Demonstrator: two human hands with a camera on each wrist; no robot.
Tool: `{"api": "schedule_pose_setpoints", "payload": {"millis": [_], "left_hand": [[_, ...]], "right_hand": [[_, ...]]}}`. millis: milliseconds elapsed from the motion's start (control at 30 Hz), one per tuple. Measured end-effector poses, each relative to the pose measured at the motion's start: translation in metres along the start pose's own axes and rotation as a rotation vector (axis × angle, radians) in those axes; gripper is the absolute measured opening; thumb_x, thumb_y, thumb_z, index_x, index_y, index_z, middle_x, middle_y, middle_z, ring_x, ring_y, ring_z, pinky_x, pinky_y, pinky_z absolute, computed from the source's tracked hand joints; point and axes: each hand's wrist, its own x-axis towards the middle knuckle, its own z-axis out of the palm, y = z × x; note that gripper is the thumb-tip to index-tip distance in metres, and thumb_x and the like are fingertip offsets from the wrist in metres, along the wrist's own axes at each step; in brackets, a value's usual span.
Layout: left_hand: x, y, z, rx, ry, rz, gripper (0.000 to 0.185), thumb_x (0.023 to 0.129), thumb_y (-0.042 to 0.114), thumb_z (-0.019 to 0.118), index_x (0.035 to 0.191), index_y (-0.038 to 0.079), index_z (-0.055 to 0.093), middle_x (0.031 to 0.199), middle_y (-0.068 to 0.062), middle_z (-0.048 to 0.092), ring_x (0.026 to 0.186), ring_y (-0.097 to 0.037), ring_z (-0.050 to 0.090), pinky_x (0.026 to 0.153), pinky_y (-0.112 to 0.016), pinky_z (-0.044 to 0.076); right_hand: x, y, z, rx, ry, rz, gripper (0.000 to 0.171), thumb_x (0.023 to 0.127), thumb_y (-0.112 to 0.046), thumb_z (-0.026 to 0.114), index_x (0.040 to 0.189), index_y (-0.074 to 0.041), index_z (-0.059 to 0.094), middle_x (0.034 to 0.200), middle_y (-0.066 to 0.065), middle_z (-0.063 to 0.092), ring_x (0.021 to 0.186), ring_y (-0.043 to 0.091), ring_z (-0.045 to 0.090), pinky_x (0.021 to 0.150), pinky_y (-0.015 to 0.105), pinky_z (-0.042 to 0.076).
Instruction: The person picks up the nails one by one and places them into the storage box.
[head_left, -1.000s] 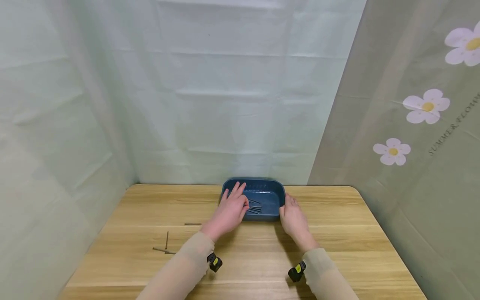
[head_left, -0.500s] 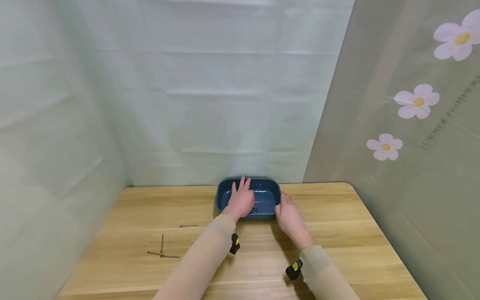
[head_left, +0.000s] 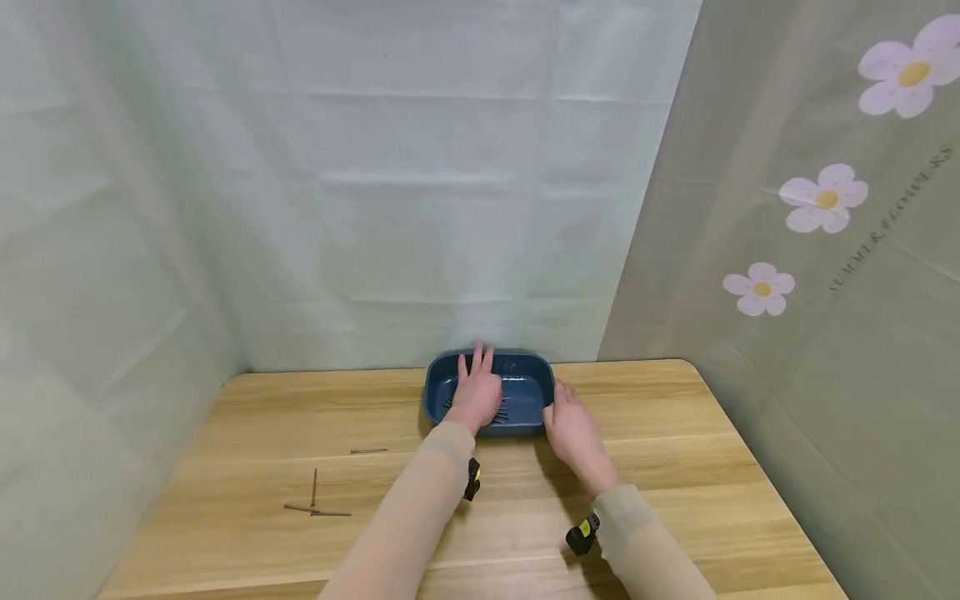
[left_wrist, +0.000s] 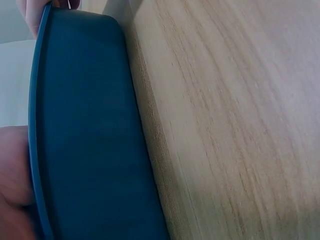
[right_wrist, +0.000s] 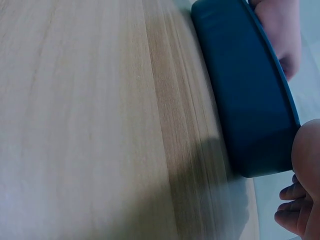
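Head view showed loose nails [head_left: 315,504] on the table [head_left: 675,467]; the left hand [head_left: 474,392] had moved deeper into the blue tray [head_left: 536,367], fingers straight over its nails, while the right hand [head_left: 572,429] rested relaxed against the tray's side.

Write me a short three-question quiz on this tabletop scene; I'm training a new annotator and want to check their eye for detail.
1. True or false: the left hand lies inside the blue tray, fingers straight.
2. Where is the right hand?
A. at the tray's right outer side
B. on the loose nails
C. lifted off the wooden table
3. Fill in: several thin nails lie on the wooden table to the ____ of the tray.

Key: 1 true; 2 A; 3 left.
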Motion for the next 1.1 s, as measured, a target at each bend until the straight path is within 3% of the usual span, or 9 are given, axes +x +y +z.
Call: {"api": "schedule_pose_setpoints", "payload": {"millis": [433,633,767,867,967,1100], "left_hand": [[-0.007,-0.012,-0.005,-0.040,0.065,0.000,0.018,0.103,0.023,0.074,0.086,0.018,0.073,0.176,-0.015,0.025,0.164,-0.038,0.008,0.128,-0.065,0.014],[-0.019,-0.013,-0.012,-0.172,0.122,0.058,0.014,0.105,0.025,0.071,0.092,0.020,0.073,0.176,-0.016,0.024,0.164,-0.038,0.009,0.128,-0.065,0.013],[-0.035,-0.018,-0.016,-0.271,0.151,0.117,0.009,0.106,0.028,0.069,0.104,0.020,0.074,0.177,-0.016,0.020,0.164,-0.038,0.009,0.127,-0.067,0.013],[-0.054,-0.027,-0.021,-0.341,0.162,0.150,0.018,0.108,0.031,0.067,0.118,0.019,0.074,0.178,-0.015,0.015,0.164,-0.038,0.008,0.126,-0.069,0.014],[-0.075,-0.042,-0.027,-0.405,0.187,0.161,0.023,0.108,0.032,0.067,0.126,0.018,0.073,0.179,-0.013,0.013,0.164,-0.036,0.006,0.126,-0.071,0.012],[-0.105,-0.068,-0.033,-0.436,0.215,0.162,0.023,0.107,0.028,0.070,0.125,0.015,0.074,0.179,-0.014,0.012,0.164,-0.037,0.012,0.125,-0.072,0.015]], "right_hand": [[0.002,-0.004,0.002,0.027,-0.018,-0.016,0.057,0.108,-0.014,0.046,0.155,0.018,0.039,0.157,0.034,0.047,0.145,0.051,0.047,0.121,0.058,0.037],[-0.004,0.000,0.001,0.014,-0.027,0.013,0.058,0.108,-0.015,0.046,0.156,0.018,0.037,0.159,0.034,0.044,0.148,0.051,0.042,0.123,0.057,0.034],[-0.007,0.002,0.001,0.005,-0.027,0.012,0.058,0.108,-0.015,0.045,0.156,0.018,0.037,0.160,0.036,0.043,0.150,0.052,0.039,0.124,0.057,0.032],[-0.008,0.003,0.002,0.001,-0.034,0.011,0.058,0.108,-0.015,0.044,0.156,0.018,0.037,0.160,0.037,0.041,0.151,0.053,0.037,0.124,0.058,0.031],[-0.007,0.003,0.003,-0.003,-0.029,0.007,0.058,0.108,-0.015,0.044,0.156,0.018,0.036,0.160,0.037,0.041,0.151,0.053,0.036,0.124,0.058,0.031],[-0.006,0.003,0.003,-0.015,-0.017,-0.004,0.058,0.108,-0.015,0.044,0.155,0.018,0.037,0.160,0.036,0.041,0.150,0.054,0.037,0.124,0.059,0.032]]}}
